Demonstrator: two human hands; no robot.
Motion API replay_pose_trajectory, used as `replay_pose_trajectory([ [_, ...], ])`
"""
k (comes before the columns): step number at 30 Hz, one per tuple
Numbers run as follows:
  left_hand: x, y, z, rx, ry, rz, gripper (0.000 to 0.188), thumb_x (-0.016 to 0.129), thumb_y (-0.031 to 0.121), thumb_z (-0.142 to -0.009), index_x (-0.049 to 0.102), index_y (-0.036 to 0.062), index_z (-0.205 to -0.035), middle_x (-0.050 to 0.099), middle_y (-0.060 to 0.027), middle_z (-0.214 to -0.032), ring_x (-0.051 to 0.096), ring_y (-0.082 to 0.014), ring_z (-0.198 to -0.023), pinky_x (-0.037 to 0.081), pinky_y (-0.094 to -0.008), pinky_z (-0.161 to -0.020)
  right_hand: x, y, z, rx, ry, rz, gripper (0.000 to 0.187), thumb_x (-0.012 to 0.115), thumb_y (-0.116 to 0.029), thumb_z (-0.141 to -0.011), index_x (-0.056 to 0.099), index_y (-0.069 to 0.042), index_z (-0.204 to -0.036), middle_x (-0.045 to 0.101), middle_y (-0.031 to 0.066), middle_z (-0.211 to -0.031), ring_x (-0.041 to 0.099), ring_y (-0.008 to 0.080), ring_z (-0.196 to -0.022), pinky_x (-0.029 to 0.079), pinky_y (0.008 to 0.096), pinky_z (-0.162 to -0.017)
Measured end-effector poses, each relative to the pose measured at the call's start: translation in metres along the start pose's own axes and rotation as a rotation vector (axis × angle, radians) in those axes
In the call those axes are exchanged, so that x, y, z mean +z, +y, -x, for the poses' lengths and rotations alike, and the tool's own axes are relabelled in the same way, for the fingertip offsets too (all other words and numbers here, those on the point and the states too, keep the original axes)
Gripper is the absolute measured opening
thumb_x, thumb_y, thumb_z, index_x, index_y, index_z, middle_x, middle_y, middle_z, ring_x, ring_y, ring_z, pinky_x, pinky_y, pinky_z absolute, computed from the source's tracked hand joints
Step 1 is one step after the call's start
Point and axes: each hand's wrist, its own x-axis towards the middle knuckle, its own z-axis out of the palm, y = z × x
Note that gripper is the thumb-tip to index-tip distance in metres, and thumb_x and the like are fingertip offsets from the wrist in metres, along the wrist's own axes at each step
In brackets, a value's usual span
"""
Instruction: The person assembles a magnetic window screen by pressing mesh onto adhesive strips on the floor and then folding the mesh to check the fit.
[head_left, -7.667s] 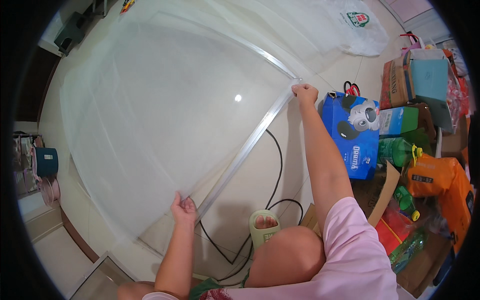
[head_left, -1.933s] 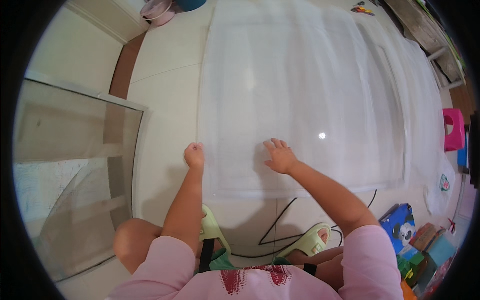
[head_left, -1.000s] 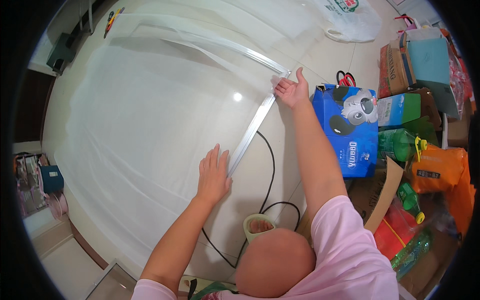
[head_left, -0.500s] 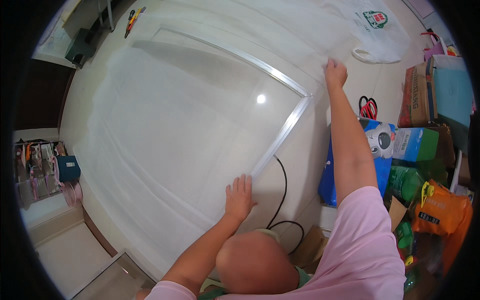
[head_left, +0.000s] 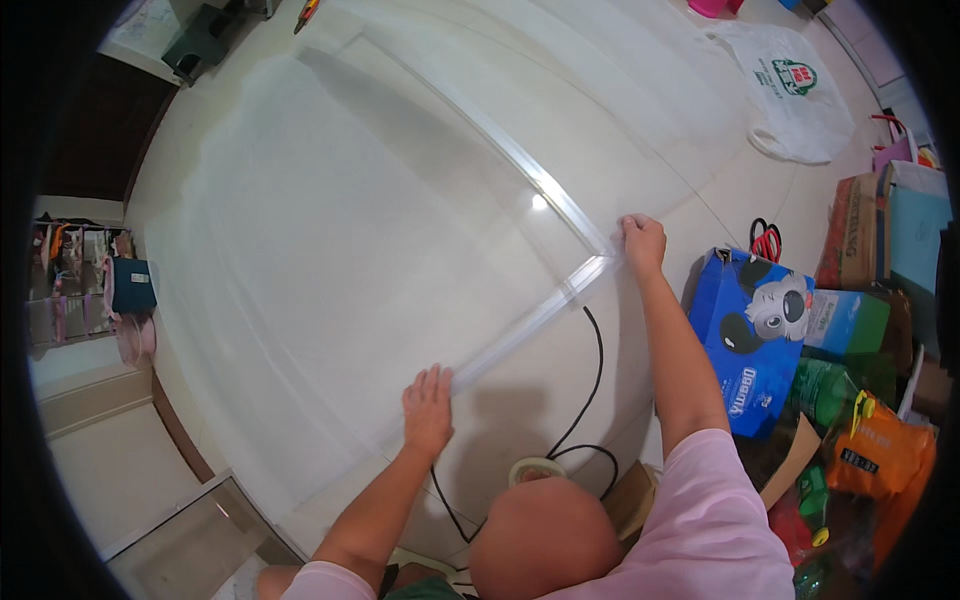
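Note:
A silver metal frame point(head_left: 548, 188) lies on the floor, one corner pointing toward my right side. Sheer white mesh point(head_left: 280, 250) is spread over it and across the floor to the left. My left hand point(head_left: 428, 410) rests flat, fingers stretched, on the mesh by the near bar of the frame. Just beyond the frame's right corner, my right hand point(head_left: 645, 242) is closed in a pinch, apparently on the edge of the thin mesh. The fabric between its fingertips is hard to make out.
Red-and-black handled scissors point(head_left: 766, 240), a blue box point(head_left: 750, 340) and an orange bag point(head_left: 880, 445) are on the right. A white plastic bag point(head_left: 800, 120) lies at the far right. Black cable point(head_left: 598, 370) and a tape roll point(head_left: 535, 472) are near my knee.
My right hand has come back toward me, close to the frame's corner, still pinched. My left hand stays flat along the near bar, now farther from that corner. The view has shifted.

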Motion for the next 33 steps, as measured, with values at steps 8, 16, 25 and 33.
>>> replay_pose_trajectory([
  [8,0.01,-0.006,0.015,0.07,0.073,-0.074,0.056,0.053,0.004,-0.075,0.035,0.0081,-0.128,0.034,-0.0102,-0.132,0.033,-0.0302,-0.119,0.028,-0.0446,-0.095,-0.02,0.02,-0.027,0.321,0.059,-0.25,0.019,0.054,-0.017,-0.079,0.064,-0.001,-0.076,0.062,0.0095,-0.061,0.06,0.0204,-0.059,0.047,0.033,-0.064],
  [16,0.0,-0.005,0.012,0.058,0.075,0.05,0.05,0.054,0.011,-0.079,0.038,0.005,-0.126,0.036,-0.0131,-0.13,0.032,-0.0314,-0.119,0.026,-0.0441,-0.096,-0.033,-0.027,0.042,-0.083,0.694,-0.143,0.019,0.063,-0.017,-0.074,0.058,-0.001,-0.083,0.06,0.012,-0.08,0.057,0.0248,-0.074,0.045,0.0356,-0.07],
  [25,0.009,-0.008,0.011,0.042,0.133,0.098,0.047,0.058,0.016,-0.078,0.042,0.0049,-0.121,0.04,-0.0121,-0.126,0.035,-0.0301,-0.117,0.03,-0.042,-0.094,0.027,-0.104,0.123,0.287,-1.042,0.015,0.06,0.042,-0.055,-0.084,0.058,0.003,-0.086,0.062,0.0126,-0.079,0.059,0.0183,-0.07,0.048,0.0311,-0.067],
  [33,0.003,-0.015,0.021,0.07,0.147,0.209,0.048,0.06,0.021,-0.076,0.045,0.0047,-0.119,0.041,-0.0126,-0.126,0.036,-0.0303,-0.116,0.03,-0.042,-0.094,0.023,-0.14,0.173,0.15,-1.085,-0.438,0.063,0.051,-0.049,-0.083,0.039,-0.003,-0.123,0.043,0.0174,-0.124,0.046,0.0272,-0.109,0.038,0.0368,-0.091],
])
